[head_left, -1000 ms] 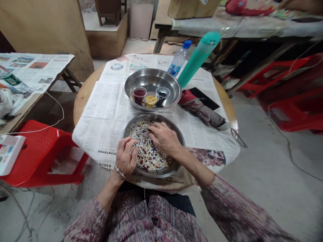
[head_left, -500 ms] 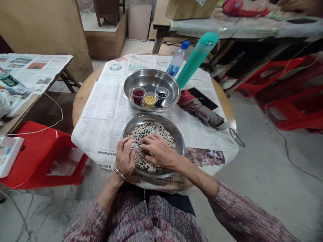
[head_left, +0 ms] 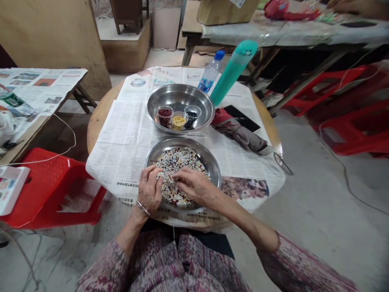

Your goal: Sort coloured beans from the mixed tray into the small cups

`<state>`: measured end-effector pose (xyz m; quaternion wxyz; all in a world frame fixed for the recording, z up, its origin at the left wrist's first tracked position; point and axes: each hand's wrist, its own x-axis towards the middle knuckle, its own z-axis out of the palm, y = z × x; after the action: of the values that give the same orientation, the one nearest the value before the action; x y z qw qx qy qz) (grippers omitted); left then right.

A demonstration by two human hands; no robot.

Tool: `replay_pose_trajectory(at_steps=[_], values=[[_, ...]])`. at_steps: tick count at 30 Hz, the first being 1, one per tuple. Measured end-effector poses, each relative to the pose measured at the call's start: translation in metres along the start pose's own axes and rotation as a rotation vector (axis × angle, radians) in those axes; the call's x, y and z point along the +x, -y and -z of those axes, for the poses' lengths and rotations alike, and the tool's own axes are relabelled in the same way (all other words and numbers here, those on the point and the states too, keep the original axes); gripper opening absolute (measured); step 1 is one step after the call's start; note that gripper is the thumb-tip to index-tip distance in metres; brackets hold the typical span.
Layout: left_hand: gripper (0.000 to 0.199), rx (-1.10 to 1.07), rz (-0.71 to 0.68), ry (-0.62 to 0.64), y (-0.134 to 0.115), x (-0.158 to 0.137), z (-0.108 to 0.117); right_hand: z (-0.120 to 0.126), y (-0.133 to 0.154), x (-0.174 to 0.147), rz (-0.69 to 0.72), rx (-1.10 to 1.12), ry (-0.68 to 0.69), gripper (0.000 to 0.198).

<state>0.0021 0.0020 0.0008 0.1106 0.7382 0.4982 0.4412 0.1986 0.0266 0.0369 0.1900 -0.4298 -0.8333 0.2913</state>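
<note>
As beans point(head_left: 182, 156) are seemingly sorted by the half-closed right hand point(head_left: 196, 185), left hand point(head_left: 149, 190) curled over the bowl point(head_left: 212, 163), both holds unclear, fine pinching is needed.

One camera is sitting on the person's head, looking forward and down. It is seeing the near metal bowl point(head_left: 213, 164) from above, fairly close. The patterned shirt point(head_left: 197, 263) is showing nearest; the cardboard box point(head_left: 226, 13) is showing far away, a bit right.

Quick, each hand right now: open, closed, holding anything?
Left hand: curved at the near basin; grip unclear.
Right hand: curled over the mixed grains; can't tell whether it holds any.
</note>
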Motion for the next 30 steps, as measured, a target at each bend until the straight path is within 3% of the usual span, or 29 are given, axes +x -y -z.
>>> replay_pose_trajectory(at_steps=[4, 6, 9, 14, 16, 19, 22, 24, 30], values=[[0.024, 0.007, -0.02, 0.003, -0.001, 0.001, 0.001, 0.007, 0.019, -0.011, 0.057, -0.003, 0.282, 0.024], [0.024, 0.004, -0.019, 0.002, -0.001, 0.001, 0.001, 0.008, 0.019, -0.011, 0.058, -0.059, 0.354, 0.026], [0.024, -0.001, -0.009, -0.004, -0.001, 0.001, 0.001, 0.008, 0.007, 0.001, 0.039, -0.195, 0.251, 0.03], [0.022, 0.006, -0.027, -0.001, -0.001, 0.002, 0.001, 0.008, -0.021, 0.031, -0.162, -0.388, -0.144, 0.03], [0.021, 0.014, -0.044, 0.012, -0.001, 0.002, 0.001, 0.004, -0.023, 0.037, -0.215, -0.442, -0.223, 0.028], [0.018, 0.031, -0.056, 0.078, -0.001, 0.002, 0.002, -0.005, -0.011, 0.037, -0.099, -0.421, -0.178, 0.028], [0.017, 0.06, -0.058, 0.111, -0.001, 0.002, 0.003, -0.01, 0.001, 0.026, 0.13, -0.299, -0.002, 0.021], [0.017, 0.065, -0.069, 0.108, -0.002, 0.002, 0.003, -0.007, -0.001, 0.016, 0.205, -0.268, 0.083, 0.016], [0.017, 0.03, -0.068, 0.129, -0.004, 0.005, 0.005, 0.019, -0.034, 0.005, 0.005, -0.359, -0.059, 0.018]])
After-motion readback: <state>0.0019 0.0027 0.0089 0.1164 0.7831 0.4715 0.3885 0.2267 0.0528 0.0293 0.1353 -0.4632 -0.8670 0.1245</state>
